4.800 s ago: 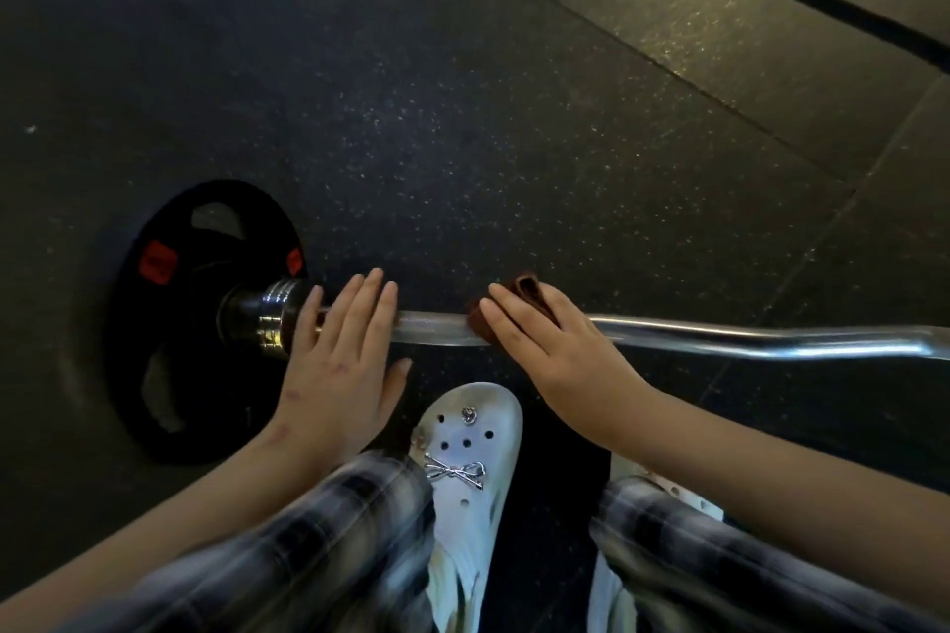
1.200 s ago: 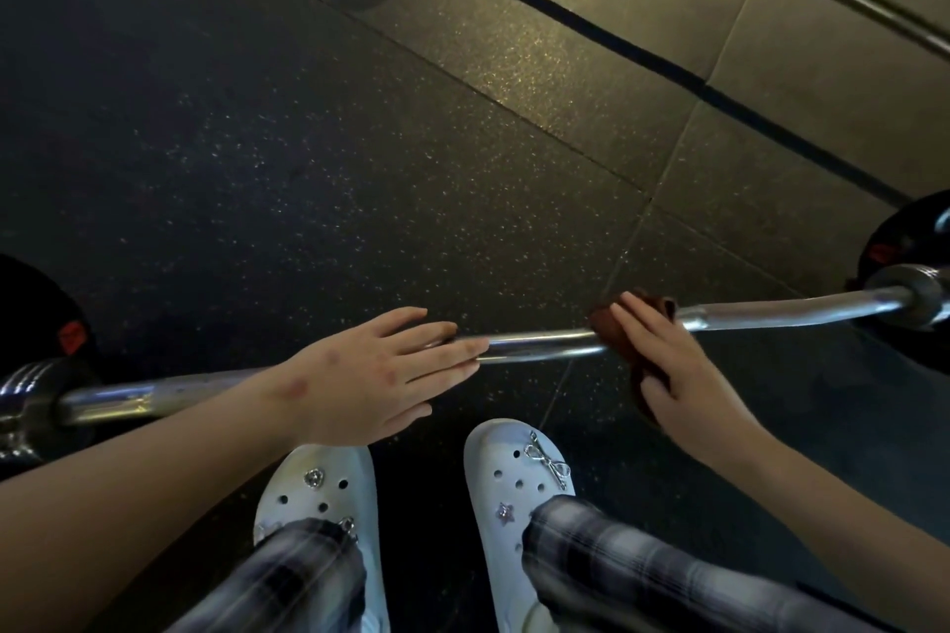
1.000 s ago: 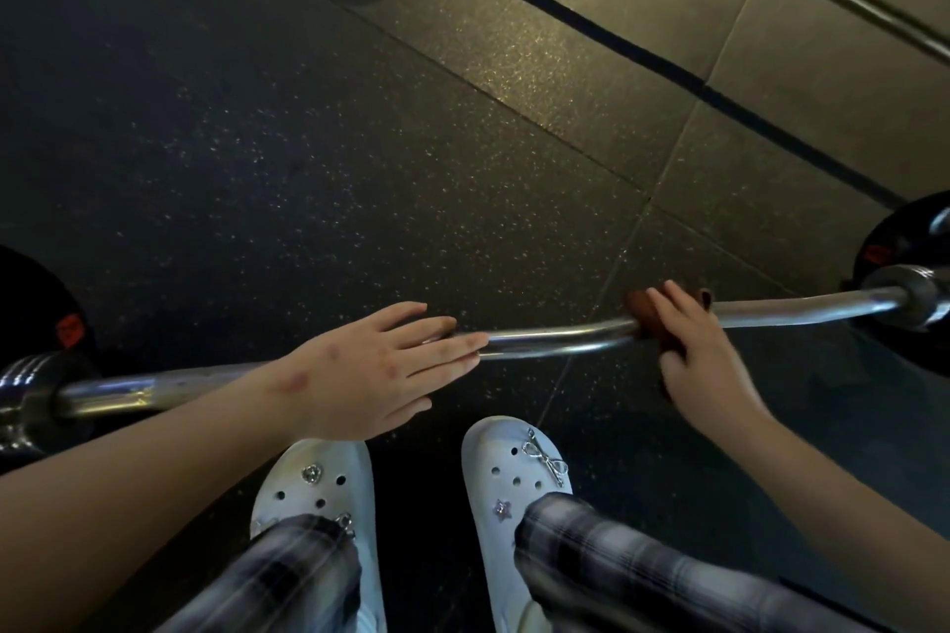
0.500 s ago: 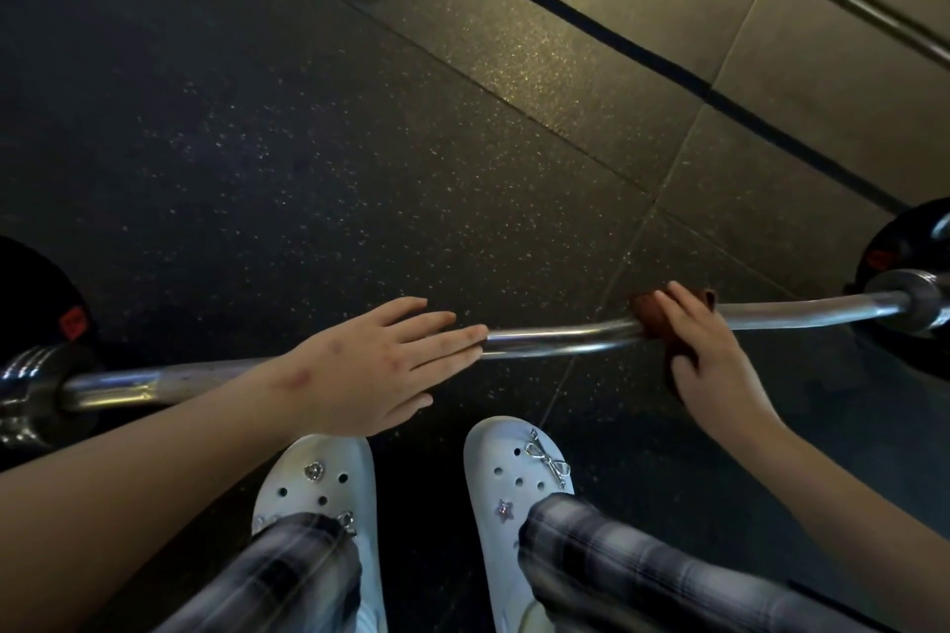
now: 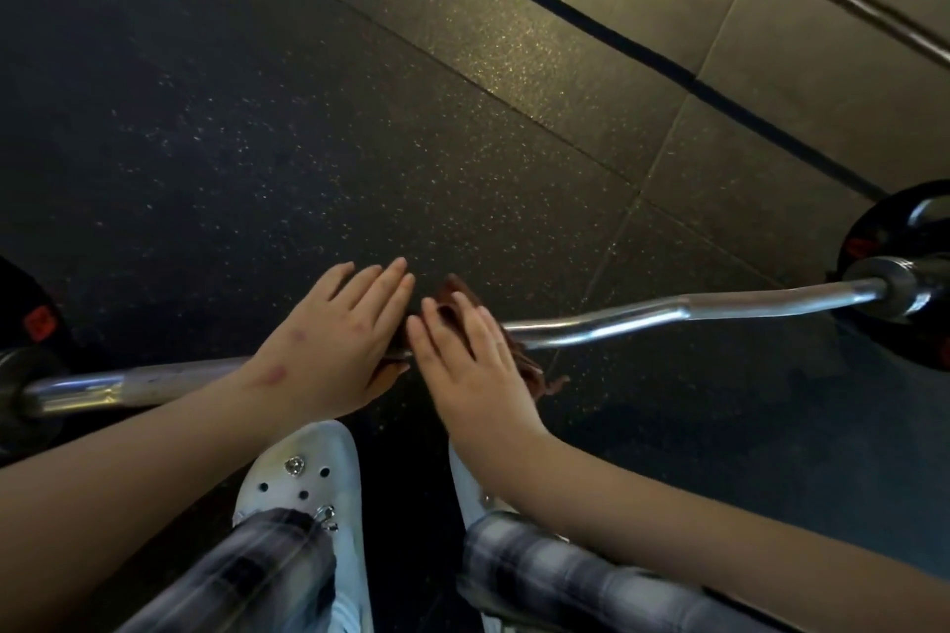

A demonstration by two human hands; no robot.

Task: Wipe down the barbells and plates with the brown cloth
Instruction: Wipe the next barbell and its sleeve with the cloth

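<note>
Right hand (image 5: 473, 365) slid brown cloth (image 5: 532, 373) left along barbell (image 5: 668, 314) — now just beside left hand (image 5: 334, 339), both flat.

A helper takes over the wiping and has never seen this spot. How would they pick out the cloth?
Find the chrome bar lying across the dark floor. Near its middle the cloth is draped over it, pressed under the right hand. It is the only soft, reddish-brown thing on the shiny metal.
</note>
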